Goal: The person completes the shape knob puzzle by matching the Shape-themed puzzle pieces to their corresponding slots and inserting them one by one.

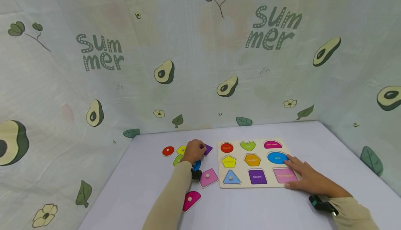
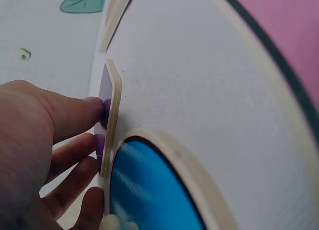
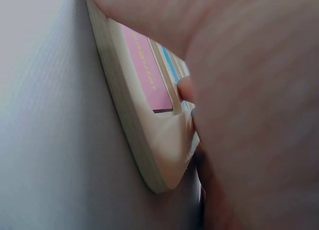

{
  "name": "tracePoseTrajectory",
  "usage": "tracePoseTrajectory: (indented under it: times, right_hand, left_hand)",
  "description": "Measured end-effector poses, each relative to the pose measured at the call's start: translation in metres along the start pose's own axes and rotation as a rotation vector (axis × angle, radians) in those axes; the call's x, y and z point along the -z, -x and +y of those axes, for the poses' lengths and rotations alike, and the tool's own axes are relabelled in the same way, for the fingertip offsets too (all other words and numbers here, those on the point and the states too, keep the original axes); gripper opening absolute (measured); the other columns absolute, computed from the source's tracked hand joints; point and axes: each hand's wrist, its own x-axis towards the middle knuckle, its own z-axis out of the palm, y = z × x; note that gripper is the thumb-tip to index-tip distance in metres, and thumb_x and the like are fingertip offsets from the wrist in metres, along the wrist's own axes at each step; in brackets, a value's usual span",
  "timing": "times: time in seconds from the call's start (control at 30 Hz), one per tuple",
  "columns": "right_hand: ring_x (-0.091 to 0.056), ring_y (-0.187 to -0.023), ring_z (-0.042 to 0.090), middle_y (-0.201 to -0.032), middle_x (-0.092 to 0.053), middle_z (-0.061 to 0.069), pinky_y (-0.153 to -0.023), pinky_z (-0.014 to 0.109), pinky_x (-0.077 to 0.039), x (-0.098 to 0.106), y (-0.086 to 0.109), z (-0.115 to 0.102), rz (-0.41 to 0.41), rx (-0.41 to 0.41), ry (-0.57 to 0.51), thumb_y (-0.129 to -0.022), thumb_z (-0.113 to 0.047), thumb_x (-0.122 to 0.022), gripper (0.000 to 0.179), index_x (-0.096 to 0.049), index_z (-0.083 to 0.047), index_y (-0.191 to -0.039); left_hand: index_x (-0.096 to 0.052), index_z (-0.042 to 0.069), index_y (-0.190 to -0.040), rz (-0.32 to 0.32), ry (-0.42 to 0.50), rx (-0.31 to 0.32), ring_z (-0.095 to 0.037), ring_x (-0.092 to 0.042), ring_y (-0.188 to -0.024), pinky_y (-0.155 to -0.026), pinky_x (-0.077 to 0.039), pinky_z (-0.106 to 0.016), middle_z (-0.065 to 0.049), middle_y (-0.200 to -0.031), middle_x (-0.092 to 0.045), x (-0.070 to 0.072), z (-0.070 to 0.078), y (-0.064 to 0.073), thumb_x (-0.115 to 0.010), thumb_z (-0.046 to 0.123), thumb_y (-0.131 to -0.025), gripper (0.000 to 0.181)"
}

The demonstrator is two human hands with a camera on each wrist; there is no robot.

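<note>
My left hand pinches the knob of a purple square puzzle piece left of the wooden shape board. In the left wrist view, thumb and finger meet at the knob of the purple piece; whether it is off the table I cannot tell. A blue oval piece lies close to that hand. My right hand rests on the board's right edge, fingers extended near the blue oval and pink rectangle recesses. A light blue triangle piece with a knob sits in the board's lower left recess.
Beside the left arm lie a red round piece, a yellow piece, a green piece, a pink rectangle piece and a magenta half-round piece. A patterned cloth stands behind the white table.
</note>
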Motion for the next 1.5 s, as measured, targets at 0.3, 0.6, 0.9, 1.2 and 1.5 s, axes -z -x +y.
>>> tracePoseTrajectory:
  times: [0.3, 0.6, 0.9, 1.2, 1.5]
  right_hand:
    - [-0.012, -0.139, 0.061, -0.156, -0.02, 0.033, -0.11, 0.074, -0.006, 0.003, 0.0, -0.002, -0.005, 0.01, 0.01, -0.079, -0.046, -0.08, 0.092, -0.043, 0.002, -0.148]
    - [-0.012, -0.138, 0.062, -0.156, -0.02, 0.034, -0.108, 0.075, -0.008, 0.005, -0.002, -0.001, -0.008, -0.003, 0.031, -0.078, -0.047, -0.08, 0.093, -0.043, 0.002, -0.148]
    - [-0.014, -0.139, 0.06, -0.156, -0.022, 0.033, -0.11, 0.073, -0.007, 0.004, -0.001, -0.004, 0.003, 0.014, 0.014, -0.078, -0.047, -0.08, 0.092, -0.044, 0.001, -0.148]
    - [-0.013, -0.138, 0.063, -0.155, -0.022, 0.034, -0.108, 0.075, -0.009, 0.008, 0.001, -0.006, -0.003, -0.01, 0.035, -0.077, -0.047, -0.081, 0.093, -0.044, 0.003, -0.147]
    - [-0.011, -0.138, 0.063, -0.156, -0.021, 0.034, -0.109, 0.075, -0.006, 0.006, 0.0, -0.004, -0.003, -0.01, 0.016, -0.076, -0.046, -0.082, 0.094, -0.043, 0.002, -0.148]
  left_hand:
    - [-0.076, 0.013, -0.103, 0.072, 0.209, 0.107, -0.025, -0.06, -0.099, -0.093, -0.052, -0.044, -0.008, -0.11, -0.067, 0.0, -0.003, 0.004, -0.072, 0.018, -0.094, 0.011]
    - [-0.075, 0.013, -0.105, 0.057, 0.246, 0.075, -0.023, -0.059, -0.098, -0.095, -0.051, -0.043, -0.006, -0.11, -0.068, -0.003, 0.017, 0.023, -0.071, 0.015, -0.094, 0.012]
    - [-0.075, 0.017, -0.107, 0.059, 0.237, 0.038, -0.02, -0.061, -0.103, -0.095, -0.052, -0.041, -0.002, -0.114, -0.068, -0.005, 0.026, 0.044, -0.071, 0.019, -0.095, 0.013]
    - [-0.075, 0.019, -0.108, 0.047, 0.245, 0.035, -0.022, -0.061, -0.104, -0.092, -0.054, -0.042, -0.003, -0.118, -0.067, 0.0, 0.04, 0.049, -0.071, 0.02, -0.095, 0.013]
    - [-0.075, 0.017, -0.109, 0.059, 0.277, 0.06, -0.022, -0.06, -0.103, -0.091, -0.055, -0.041, -0.004, -0.117, -0.067, 0.001, 0.041, 0.05, -0.072, 0.018, -0.094, 0.015]
